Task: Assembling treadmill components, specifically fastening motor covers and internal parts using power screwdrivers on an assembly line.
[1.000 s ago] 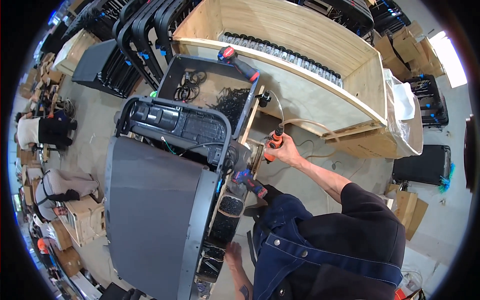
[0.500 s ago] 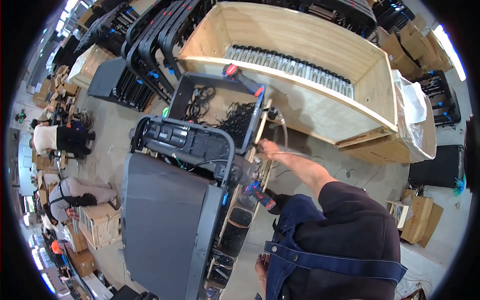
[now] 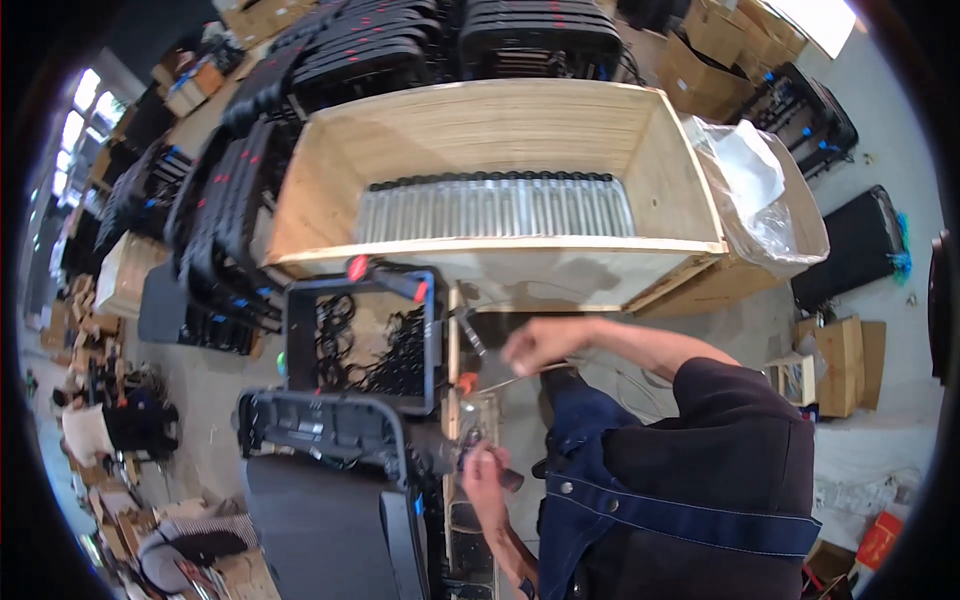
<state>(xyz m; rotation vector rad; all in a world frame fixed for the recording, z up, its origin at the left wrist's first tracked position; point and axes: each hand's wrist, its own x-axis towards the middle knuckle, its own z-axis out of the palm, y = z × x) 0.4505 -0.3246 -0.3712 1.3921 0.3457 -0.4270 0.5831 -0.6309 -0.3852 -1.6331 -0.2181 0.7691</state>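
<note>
My left hand (image 3: 485,478) is closed around a dark power drill (image 3: 511,481), mostly covered by the fingers and blurred, beside the wooden side rail (image 3: 452,350). My right hand (image 3: 545,345) is raised over the floor between the rail and my leg, fingers curled together and smeared by motion. What it holds, if anything, is hidden. Just below it runs a thin pale tube or cord (image 3: 520,377). A slim metallic tool (image 3: 470,333) and a small orange piece (image 3: 467,383) are at the rail.
A dark bin (image 3: 435,340) holds black rings and small black parts, with a red-and-dark power tool (image 3: 390,278) across its far rim. Behind stands a wooden crate (image 3: 480,243) with metal tubes. A black-framed machine (image 3: 320,520) stands at lower left; stacked frames (image 3: 360,55) and cartons surround.
My view has turned, shifting bin and crate. My right hand has left the rail and moved toward my body. My left hand has come up from beside my leg to the drill.
</note>
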